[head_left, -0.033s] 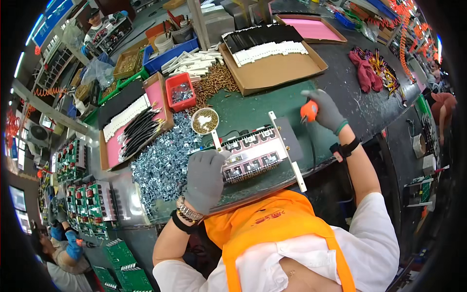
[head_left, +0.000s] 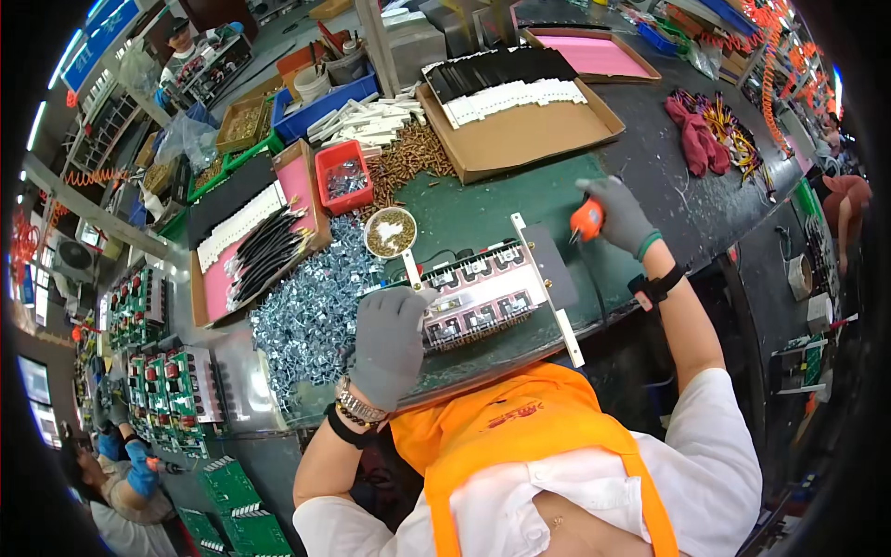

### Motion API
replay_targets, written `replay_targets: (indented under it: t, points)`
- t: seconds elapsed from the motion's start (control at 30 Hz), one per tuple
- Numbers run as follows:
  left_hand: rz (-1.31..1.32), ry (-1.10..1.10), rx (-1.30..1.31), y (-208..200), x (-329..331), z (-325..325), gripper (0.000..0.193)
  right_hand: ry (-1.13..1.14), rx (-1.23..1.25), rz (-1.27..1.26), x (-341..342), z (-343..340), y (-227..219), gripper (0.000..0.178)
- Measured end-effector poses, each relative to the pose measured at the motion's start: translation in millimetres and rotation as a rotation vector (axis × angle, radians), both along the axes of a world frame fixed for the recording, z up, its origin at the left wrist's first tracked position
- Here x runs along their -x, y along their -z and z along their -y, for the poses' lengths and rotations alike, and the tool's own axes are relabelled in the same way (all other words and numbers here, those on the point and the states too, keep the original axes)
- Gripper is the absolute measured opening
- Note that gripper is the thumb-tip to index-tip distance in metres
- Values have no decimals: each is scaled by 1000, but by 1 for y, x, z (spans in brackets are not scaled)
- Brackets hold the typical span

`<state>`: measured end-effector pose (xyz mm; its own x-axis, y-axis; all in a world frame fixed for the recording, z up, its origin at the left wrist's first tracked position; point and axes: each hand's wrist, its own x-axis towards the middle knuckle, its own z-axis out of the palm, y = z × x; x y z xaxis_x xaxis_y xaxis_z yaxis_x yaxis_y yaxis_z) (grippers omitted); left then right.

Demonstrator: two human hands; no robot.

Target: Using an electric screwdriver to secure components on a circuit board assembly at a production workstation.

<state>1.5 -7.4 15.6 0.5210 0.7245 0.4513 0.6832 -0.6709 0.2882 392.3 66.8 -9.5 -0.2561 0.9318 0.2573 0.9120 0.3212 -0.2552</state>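
Note:
A circuit board assembly (head_left: 483, 295) with rows of black components lies on the green mat in front of me. Pale bars stand at both its ends: the left bar (head_left: 411, 267) and the longer right bar (head_left: 568, 336). My left hand (head_left: 390, 342), in a grey glove, is curled over the left end of the assembly; its fingertips are partly hidden. To the right and above the board, my gloved right hand (head_left: 620, 215) grips an orange screwdriver (head_left: 587, 220), its dark tip angled down and left, apart from the board. A dark flat plate (head_left: 554, 269) lies beneath the right bar.
Loose metal clips (head_left: 311, 311) are heaped at left, beside a round tub of small screws (head_left: 391, 231). Beyond are a red bin (head_left: 343, 174), brass standoffs (head_left: 413, 158) and a cardboard tray (head_left: 520, 139). A red cloth (head_left: 698, 137) lies right. Another person (head_left: 125, 483) works at lower left.
My right hand has turned slightly, so the screwdriver's tip now shows, pointing down and left. My left hand and the board stay almost in place.

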Motion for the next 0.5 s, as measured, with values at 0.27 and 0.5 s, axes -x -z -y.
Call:
replay_targets:
  t: [0.27, 0.5]
  points:
    - [334, 176, 420, 15, -3, 65, 23, -675, 105, -19, 129, 36, -52, 84]
    - [1141, -22, 1473, 83, 2, 87, 38, -652, 213, 167, 184, 39, -55, 99]
